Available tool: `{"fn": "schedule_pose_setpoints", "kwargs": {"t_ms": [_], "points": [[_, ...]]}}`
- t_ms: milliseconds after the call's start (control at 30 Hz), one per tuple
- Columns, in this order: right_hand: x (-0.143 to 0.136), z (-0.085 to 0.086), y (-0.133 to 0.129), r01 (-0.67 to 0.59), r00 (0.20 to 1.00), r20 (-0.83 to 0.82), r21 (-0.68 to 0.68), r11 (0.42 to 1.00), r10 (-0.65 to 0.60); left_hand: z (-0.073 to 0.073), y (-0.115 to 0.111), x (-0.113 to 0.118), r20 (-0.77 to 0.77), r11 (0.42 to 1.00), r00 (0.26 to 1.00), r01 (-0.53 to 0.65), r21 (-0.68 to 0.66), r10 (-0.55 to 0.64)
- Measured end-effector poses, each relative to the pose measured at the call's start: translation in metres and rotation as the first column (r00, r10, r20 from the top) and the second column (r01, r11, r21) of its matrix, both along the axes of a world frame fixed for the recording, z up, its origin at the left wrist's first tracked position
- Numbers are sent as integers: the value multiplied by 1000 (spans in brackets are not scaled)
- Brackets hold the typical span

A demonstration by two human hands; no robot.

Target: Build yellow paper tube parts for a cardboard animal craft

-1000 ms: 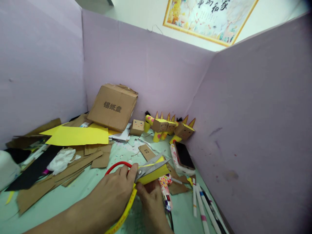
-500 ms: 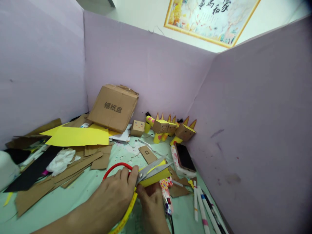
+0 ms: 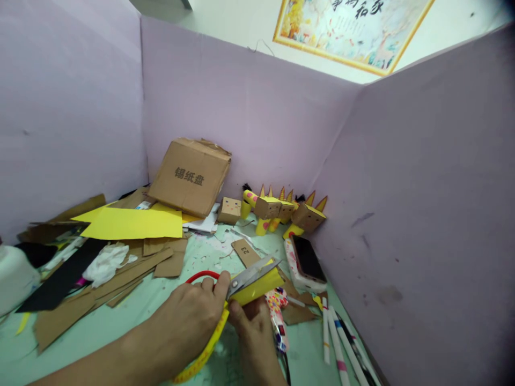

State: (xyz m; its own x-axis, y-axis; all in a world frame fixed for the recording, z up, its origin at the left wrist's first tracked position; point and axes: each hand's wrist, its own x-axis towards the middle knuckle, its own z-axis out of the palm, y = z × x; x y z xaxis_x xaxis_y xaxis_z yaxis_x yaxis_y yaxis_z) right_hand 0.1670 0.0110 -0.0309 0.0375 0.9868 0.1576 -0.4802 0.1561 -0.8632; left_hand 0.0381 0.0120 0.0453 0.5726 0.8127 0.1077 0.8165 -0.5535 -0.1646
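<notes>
My left hand (image 3: 197, 316) is closed around the red handles of a pair of scissors (image 3: 250, 276), whose blades are almost together. They lie along the top edge of a yellow paper-covered piece (image 3: 259, 284). From below, my right hand (image 3: 255, 329) grips that piece, its thumb near the scissors' pivot and several fingers hidden underneath. A curved yellow strip with small markings (image 3: 207, 354) hangs beneath my left hand; its upper end reaches the yellow piece, but whether it is joined there I cannot tell. A glue gun with a floral pattern (image 3: 277, 311) lies just beyond my right hand.
Cardboard animal figures (image 3: 267, 209) and a small box with a face (image 3: 230, 210) stand at the back by a large carton (image 3: 191, 177). Yellow paper (image 3: 132, 222) and cardboard scraps (image 3: 100, 289) cover the left. A phone (image 3: 309, 260) and several markers (image 3: 340, 343) lie right.
The scissor blades have come from spread apart to nearly together along the yellow piece's edge. Both hands stay in about the same place, and the view has shifted slightly.
</notes>
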Motion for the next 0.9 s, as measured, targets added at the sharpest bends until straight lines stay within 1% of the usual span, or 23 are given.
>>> {"fn": "schedule_pose_setpoints", "kwargs": {"t_ms": [200, 333, 433, 467, 533, 600, 667, 767, 833, 900], "points": [[1, -3, 1, -2, 1000, -1, 4, 1000, 2, 12, 0, 0, 27, 995, 1000, 14, -94, -12], [0, -1, -1, -9, 999, -32, -14, 1000, 8, 22, 1, 1, 64, 988, 998, -8, -154, 19], [-1, 3, -3, -17, 997, -70, -18, 1000, 15, 29, 7, -1, 144, 971, 985, -63, -231, 98], [-1, 4, -3, -30, 996, -90, -20, 999, 28, 31, 10, -3, 165, 966, 976, -104, -236, 146], [1, 8, -3, -76, 988, -139, -34, 997, 71, 31, 19, -11, 173, 956, 951, -225, -187, 258], [4, 12, -2, -135, 972, -201, -72, 988, 119, 24, 28, -23, 154, 928, 916, -357, -110, 371], [8, 15, -1, -172, 954, -270, -119, 978, 134, 12, 38, -38, 149, 890, 878, -438, -131, 454], [15, 20, 2, -190, 922, -373, -193, 963, 107, -11, 49, -59, 176, 867, 855, -452, -208, 488], [18, 22, 4, -200, 897, -434, -225, 954, 86, -25, 53, -68, 160, 859, 851, -465, -213, 500], [20, 25, 6, -211, 871, -484, -216, 953, 83, -36, 56, -74, 145, 849, 843, -488, -202, 519]]}}
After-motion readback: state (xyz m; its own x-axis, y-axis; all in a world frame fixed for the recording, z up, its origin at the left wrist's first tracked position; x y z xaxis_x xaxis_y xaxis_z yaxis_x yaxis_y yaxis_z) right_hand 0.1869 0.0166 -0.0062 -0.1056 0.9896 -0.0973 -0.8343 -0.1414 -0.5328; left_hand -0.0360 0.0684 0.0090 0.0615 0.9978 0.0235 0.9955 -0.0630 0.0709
